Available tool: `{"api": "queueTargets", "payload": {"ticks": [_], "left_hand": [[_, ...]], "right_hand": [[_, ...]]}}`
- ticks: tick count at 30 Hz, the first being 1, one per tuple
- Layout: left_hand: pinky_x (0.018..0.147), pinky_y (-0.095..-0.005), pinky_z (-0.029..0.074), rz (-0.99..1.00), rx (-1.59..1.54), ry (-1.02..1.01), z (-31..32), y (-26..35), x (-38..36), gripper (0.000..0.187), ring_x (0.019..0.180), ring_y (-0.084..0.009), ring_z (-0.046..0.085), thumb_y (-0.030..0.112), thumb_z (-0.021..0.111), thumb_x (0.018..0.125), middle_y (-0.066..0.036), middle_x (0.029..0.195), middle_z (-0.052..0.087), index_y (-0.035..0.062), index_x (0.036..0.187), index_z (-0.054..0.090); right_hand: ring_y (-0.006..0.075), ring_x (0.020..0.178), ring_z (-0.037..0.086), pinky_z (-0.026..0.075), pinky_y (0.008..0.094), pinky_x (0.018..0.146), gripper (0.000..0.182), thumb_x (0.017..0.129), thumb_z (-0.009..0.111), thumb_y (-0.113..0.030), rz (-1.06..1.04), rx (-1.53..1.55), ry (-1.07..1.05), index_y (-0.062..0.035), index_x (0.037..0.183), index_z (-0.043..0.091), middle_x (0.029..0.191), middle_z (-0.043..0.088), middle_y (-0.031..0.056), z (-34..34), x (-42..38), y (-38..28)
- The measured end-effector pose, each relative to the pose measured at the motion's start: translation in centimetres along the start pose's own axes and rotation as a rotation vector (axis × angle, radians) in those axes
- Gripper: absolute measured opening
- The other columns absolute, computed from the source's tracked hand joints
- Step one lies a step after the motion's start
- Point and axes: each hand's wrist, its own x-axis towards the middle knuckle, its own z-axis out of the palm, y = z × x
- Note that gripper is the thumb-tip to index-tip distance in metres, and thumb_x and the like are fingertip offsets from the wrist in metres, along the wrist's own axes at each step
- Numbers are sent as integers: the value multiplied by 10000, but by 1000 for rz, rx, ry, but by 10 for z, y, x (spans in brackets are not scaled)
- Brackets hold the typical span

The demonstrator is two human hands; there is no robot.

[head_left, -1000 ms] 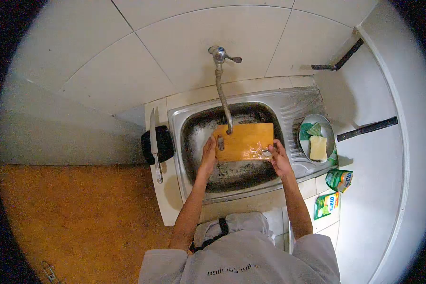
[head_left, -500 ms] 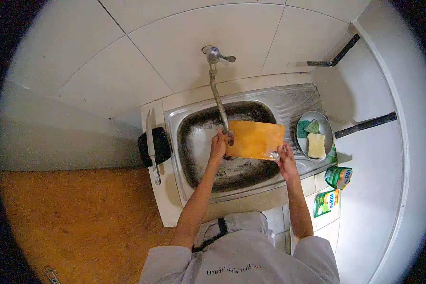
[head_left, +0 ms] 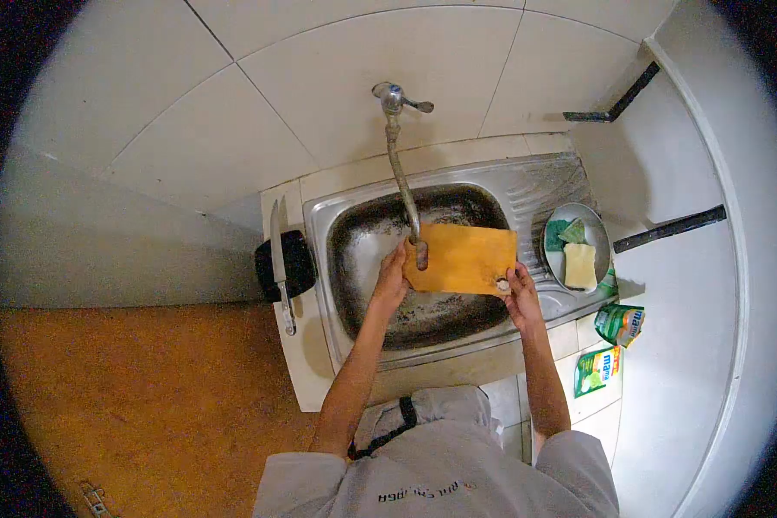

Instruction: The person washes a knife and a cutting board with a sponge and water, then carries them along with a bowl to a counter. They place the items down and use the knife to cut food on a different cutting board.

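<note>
Both arms reach forward over the sink [head_left: 540, 183], the hands well apart: the left hand [head_left: 393, 281] grips the board's left edge, the right hand [head_left: 522, 298] its near right corner. The board [head_left: 466, 259], orange-brown and slotted at the left, is held above the basin, a pale spot beside the right fingers. The tap's [head_left: 399, 168] spout hangs over its far left corner. Near the sink's right end, a plate [head_left: 598, 235] carries a yellow sponge [head_left: 580, 267]; a knife [head_left: 277, 250] lies along the worktop's left edge.
</note>
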Motion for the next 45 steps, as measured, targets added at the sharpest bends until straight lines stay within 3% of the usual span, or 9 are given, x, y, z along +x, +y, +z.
{"api": "queueTargets", "payload": {"ticks": [9,17,21,23,25,27,33,41,45], "left_hand": [[835,-355,466,-37,-120,-19,-26,-15,-29,394,1029,-174,533,334,422,919,-44,1149,528,56,1197,446],[903,-344,420,-16,-123,17,-23,10,-55,407,1048,-182,525,303,426,924,-53,1156,530,44,1236,409],[916,-338,410,104,-46,58,-24,22,-54,418,1066,-180,511,300,421,926,-56,1170,518,30,1244,398],[934,-337,394,91,16,360,-17,36,-60,431,1108,-179,478,305,407,931,-63,1206,489,14,1248,384],[937,-336,389,163,19,346,-21,40,-62,434,1125,-176,462,311,403,932,-63,1225,471,22,1256,375],[940,-335,384,237,24,334,-22,44,-65,438,1141,-174,446,317,398,933,-62,1244,453,30,1263,367],[929,-316,384,369,77,254,-22,64,-83,400,1084,-145,466,305,349,951,-35,1177,473,81,1283,340],[924,-326,391,408,147,331,-15,82,-93,420,1131,-163,439,347,327,950,-39,1225,432,92,1283,320],[924,-337,398,294,158,287,-26,68,-81,478,1155,-175,424,385,318,943,-48,1277,398,106,1328,272]], "right_hand": [[135,811,595,495,196,557,284,870,549,-210,83,-46,-84,-90,1111,460,903,565,14,-12,4,18],[187,943,530,448,317,802,433,872,522,-370,15,-240,-69,-80,1186,453,1052,514,56,-14,29,58],[117,924,511,408,247,796,329,916,464,-305,-97,-371,-83,-51,1125,485,1040,539,20,38,32,45],[113,941,481,380,256,820,383,919,453,-325,-199,-677,-150,-36,1169,460,1060,531,26,54,42,43],[145,925,478,380,277,814,398,926,420,-346,-187,-778,-181,-14,1142,456,1007,544,65,67,61,48],[268,858,538,409,347,753,389,933,381,-340,-556,-965,-160,14,1073,460,935,556,154,93,66,52],[475,819,517,400,516,668,336,921,360,-296,-463,-1085,31,24,1015,396,912,530,295,165,56,55],[448,730,553,431,513,644,372,864,461,-327,-457,-1244,177,38,937,452,789,567,281,189,38,51],[422,692,568,459,491,623,470,791,542,-306,-427,-1361,116,43,1085,429,853,579,248,164,39,39]]}}
